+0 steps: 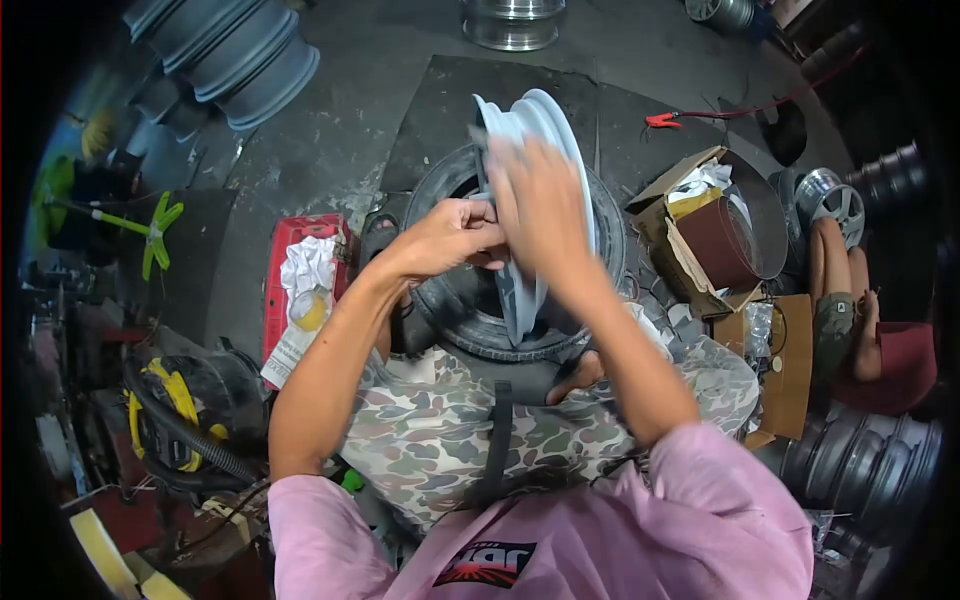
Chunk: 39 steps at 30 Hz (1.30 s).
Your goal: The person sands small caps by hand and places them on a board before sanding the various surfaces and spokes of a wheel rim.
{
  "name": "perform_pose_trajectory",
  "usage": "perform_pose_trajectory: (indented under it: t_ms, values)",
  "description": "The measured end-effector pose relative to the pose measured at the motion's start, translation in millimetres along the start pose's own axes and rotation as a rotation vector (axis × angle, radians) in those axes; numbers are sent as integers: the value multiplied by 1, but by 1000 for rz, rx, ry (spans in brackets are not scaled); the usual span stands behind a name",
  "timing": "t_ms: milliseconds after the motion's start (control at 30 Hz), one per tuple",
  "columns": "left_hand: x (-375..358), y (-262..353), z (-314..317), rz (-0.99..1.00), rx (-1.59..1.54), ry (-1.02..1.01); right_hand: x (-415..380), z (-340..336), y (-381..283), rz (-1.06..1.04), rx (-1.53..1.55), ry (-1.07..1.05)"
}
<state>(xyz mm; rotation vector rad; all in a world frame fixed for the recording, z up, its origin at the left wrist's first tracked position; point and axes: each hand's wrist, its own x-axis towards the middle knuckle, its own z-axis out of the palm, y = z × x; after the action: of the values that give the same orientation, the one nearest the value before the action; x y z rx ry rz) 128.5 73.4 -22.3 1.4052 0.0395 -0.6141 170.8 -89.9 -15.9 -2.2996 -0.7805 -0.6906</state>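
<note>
A grey wheel rim (560,120) stands on edge on a black tire (440,300) that lies flat on the floor. My left hand (450,238) is at the near left side of the rim, its fingers closed around part of the rim's face. Over the upper part of the rim is my right hand (545,200), smeared by motion. Its fingers point away from me, and whether they hold anything is not visible.
To the left sits a red tray (275,290) with white crumpled material. An open cardboard box (655,215) holds brown abrasive sheet at the right. A red air gun (662,121) lies beyond. More rims (250,75) are stacked at upper left. Another person's legs (835,265) show far right.
</note>
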Motion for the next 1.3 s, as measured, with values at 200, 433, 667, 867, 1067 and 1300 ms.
perform_pose_trajectory:
  t_ms: [200, 433, 667, 867, 1067, 1300]
  values:
    - [-2, -5, -2, -64, 67, -166, -20, -8, 5, -77, -69, -16]
    - [-1, -21, 18, -60, 311, -198, 109, 53, 81, 86, -384, -611]
    - [15, -42, 28, -80, 344, -251, -107, -69, 18, -122, -327, -322]
    - [13, -68, 43, 45, 518, -193, -34, -49, 41, -224, -416, -192]
    - [15, -74, 52, 67, 555, -85, 144, 68, 126, -16, -569, -778]
    - [35, -83, 61, 90, 259, 146, 78, 6, 121, -281, -547, -327]
